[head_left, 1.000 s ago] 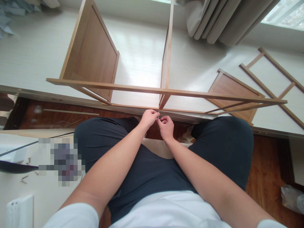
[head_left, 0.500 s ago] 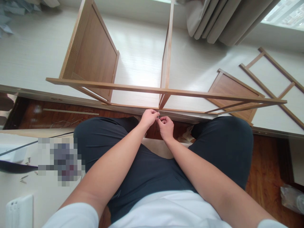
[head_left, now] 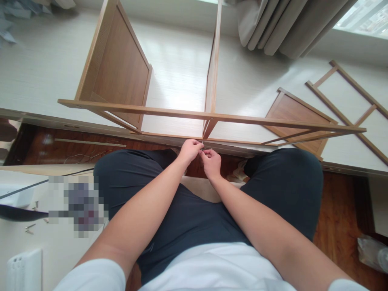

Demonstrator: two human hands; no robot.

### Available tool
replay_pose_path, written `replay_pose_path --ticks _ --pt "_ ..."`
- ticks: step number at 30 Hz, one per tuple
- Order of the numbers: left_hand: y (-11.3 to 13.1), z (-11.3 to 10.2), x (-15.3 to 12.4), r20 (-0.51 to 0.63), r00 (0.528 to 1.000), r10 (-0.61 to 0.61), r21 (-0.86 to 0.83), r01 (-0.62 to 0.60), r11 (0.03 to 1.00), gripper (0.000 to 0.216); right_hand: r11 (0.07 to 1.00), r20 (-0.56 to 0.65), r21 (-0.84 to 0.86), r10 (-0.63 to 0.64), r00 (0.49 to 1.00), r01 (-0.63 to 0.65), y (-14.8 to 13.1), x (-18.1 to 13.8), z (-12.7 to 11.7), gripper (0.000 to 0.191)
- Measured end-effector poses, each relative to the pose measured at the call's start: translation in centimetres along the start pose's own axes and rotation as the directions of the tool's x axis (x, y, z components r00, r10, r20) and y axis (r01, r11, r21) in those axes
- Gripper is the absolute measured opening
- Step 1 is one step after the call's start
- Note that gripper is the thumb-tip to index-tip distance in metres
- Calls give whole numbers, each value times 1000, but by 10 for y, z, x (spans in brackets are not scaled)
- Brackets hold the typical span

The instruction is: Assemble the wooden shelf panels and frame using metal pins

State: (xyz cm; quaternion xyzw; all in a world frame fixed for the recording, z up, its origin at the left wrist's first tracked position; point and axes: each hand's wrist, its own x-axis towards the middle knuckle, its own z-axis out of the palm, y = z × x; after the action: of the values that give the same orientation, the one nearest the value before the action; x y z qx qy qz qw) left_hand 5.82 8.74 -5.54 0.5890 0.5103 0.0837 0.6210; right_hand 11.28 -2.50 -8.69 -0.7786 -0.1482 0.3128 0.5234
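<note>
I sit with my knees apart in front of a wooden furniture frame [head_left: 212, 117] lying on a pale floor. My left hand [head_left: 189, 150] and my right hand [head_left: 211, 162] meet just below the frame's near rail, where its middle divider [head_left: 214, 68] joins. Both hands are closed in a pinch. A thin metal piece [head_left: 202, 150], too small to name, shows between the fingertips. A brown panel [head_left: 119, 66] forms the frame's left side.
A loose brown panel [head_left: 298, 117] and a ladder-like slatted part [head_left: 348, 105] lie on the floor at the right. Curtains [head_left: 281, 24] hang at the top. Small screws [head_left: 30, 227] lie on a white surface at the left. A plastic bag [head_left: 372, 252] sits at the lower right.
Almost nothing has moved. My right hand has shifted very slightly up toward the left hand; both stay pinched at the same spot on the rail.
</note>
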Motion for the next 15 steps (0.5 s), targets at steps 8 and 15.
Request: replay_pose_path --ticks 8,15 --pt "-3 0 2 -2 1000 11 5 -11 1000 14 994 33 94 47 998 -50 -3 -1 2 35" --pt "0 0 1 6 1000 9 1 -9 1000 14 991 67 117 63 996 -70 -5 -1 2 35"
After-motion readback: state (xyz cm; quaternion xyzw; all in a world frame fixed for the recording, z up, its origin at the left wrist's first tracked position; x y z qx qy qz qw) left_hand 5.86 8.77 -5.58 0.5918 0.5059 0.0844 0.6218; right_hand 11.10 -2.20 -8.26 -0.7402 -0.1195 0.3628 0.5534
